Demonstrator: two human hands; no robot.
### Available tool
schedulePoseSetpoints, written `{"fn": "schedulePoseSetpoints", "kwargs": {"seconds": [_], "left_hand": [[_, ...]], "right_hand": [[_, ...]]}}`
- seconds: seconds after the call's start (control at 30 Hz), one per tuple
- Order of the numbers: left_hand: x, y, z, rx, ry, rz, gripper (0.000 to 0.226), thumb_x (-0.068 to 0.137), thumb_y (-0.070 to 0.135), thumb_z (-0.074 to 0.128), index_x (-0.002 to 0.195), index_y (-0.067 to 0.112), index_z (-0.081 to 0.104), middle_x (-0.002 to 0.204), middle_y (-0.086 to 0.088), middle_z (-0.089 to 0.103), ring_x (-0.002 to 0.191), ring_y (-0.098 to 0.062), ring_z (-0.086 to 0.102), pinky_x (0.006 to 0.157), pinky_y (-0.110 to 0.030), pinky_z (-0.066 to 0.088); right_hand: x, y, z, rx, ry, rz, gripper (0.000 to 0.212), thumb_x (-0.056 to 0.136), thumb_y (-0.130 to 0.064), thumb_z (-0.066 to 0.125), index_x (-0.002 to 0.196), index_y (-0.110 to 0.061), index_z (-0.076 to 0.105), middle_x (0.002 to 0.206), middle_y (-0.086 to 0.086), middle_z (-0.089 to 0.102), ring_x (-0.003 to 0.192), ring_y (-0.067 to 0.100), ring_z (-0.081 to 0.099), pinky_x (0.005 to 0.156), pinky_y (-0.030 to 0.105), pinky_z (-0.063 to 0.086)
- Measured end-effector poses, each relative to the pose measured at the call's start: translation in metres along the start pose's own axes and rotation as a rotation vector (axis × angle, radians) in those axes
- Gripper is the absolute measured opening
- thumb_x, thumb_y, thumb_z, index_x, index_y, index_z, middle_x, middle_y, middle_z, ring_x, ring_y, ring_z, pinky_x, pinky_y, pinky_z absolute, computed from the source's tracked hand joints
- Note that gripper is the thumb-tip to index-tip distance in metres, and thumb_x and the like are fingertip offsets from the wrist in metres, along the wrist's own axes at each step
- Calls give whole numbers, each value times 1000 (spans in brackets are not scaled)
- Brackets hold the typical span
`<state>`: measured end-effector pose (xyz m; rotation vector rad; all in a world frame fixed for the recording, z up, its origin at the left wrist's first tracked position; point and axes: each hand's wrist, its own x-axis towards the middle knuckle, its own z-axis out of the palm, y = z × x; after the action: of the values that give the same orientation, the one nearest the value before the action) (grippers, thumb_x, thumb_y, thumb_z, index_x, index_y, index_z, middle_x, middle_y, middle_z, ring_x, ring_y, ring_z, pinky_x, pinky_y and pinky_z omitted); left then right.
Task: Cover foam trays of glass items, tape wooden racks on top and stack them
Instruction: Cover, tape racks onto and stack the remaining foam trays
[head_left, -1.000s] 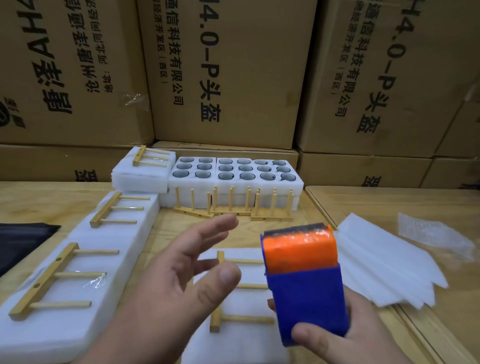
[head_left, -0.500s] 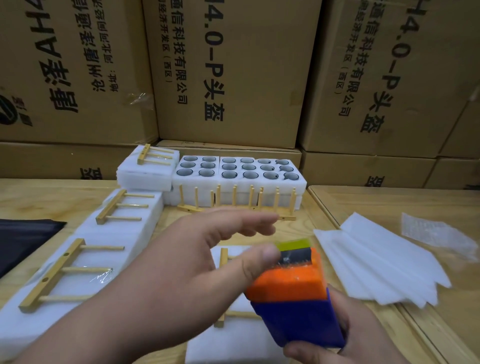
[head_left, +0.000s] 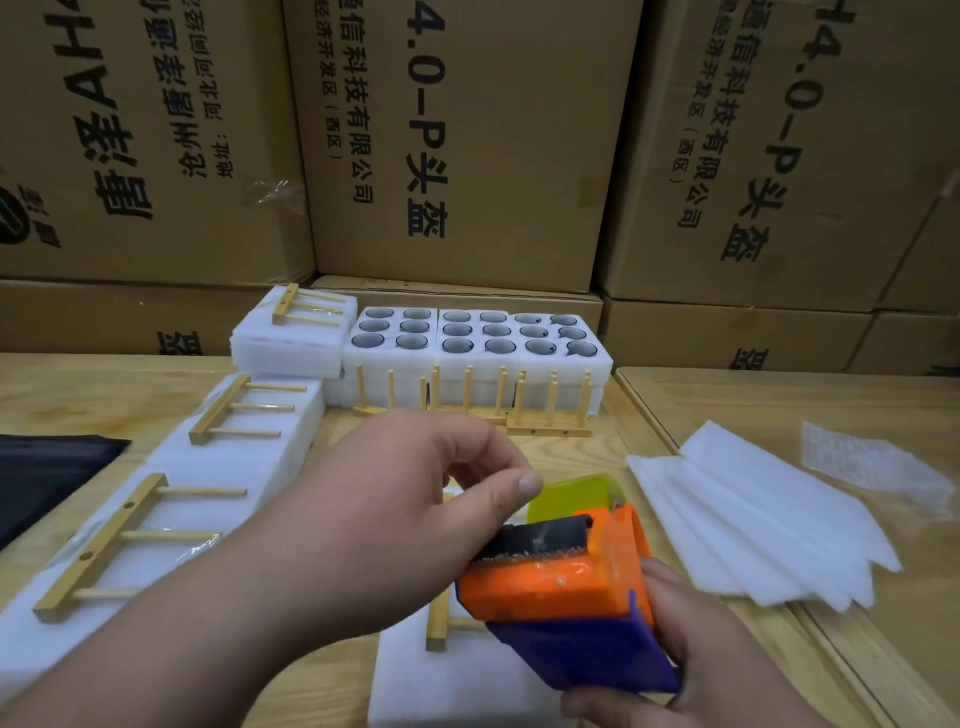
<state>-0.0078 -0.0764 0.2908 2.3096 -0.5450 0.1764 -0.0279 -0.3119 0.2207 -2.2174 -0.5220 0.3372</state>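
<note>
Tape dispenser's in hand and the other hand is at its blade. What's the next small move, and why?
Probably pull a length of tape free. The left hand has its fingers curled at the toothed blade end of the tape dispenser, which the right hand grips, and the wooden rack on the foam tray below shows no tape.

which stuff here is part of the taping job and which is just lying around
In use: tape dispenser held by right hand; left hand at its yellow flap; wooden rack on covered foam tray; open tray of glass items.

Lying about: cardboard boxes; black cloth; bubble wrap.
</note>
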Motion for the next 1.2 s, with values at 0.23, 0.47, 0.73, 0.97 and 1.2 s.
{"fn": "schedulePoseSetpoints", "kwargs": {"seconds": [0.23, 0.47, 0.73, 0.97, 1.2], "left_hand": [[2, 0, 3, -71, -20, 28, 17, 80, 48, 61, 85, 36, 72, 87, 26, 71, 90, 5, 65, 77, -13, 50], [2, 4, 11, -13, 110, 99, 18, 82, 52, 61, 79, 36, 70, 88, 25, 68, 87, 2, 64, 69, -13, 47], [6, 4, 9, -60, 151, 42, 16, 83, 47, 71, 76, 33, 71, 71, 20, 70, 64, -5, 66, 52, -20, 49], [8, -5, 13, -195, 133, -67, 15, 81, 49, 67, 81, 34, 72, 76, 19, 70, 71, 2, 64, 58, -12, 46], [5, 2, 7, -285, 11, -18, 8, 84, 42, 72, 87, 35, 71, 73, 2, 73, 61, -9, 65, 51, -20, 50]], "right_hand": [[5, 3, 2, -135, 134, 76, 62, 68, -50, 89, 123, -49, 60, 142, -19, 43, 128, 3, 52, 106, 23, 42], [5, 12, 7, -147, 165, -54, 73, 64, -71, 79, 120, -79, 34, 126, -31, 51, 125, -17, 41, 104, 18, 42], [7, 11, 8, -151, 159, -86, 69, 57, -83, 71, 118, -77, 41, 124, -33, 53, 123, -14, 45, 104, 20, 42], [9, -3, 2, -197, 23, 31, 48, 75, -55, 82, 118, -53, 61, 138, -22, 44, 130, -1, 46, 113, 24, 35], [3, -4, -2, -175, 83, 28, 50, 73, -48, 86, 118, -47, 65, 137, -18, 48, 126, 2, 53, 109, 24, 40]]}}
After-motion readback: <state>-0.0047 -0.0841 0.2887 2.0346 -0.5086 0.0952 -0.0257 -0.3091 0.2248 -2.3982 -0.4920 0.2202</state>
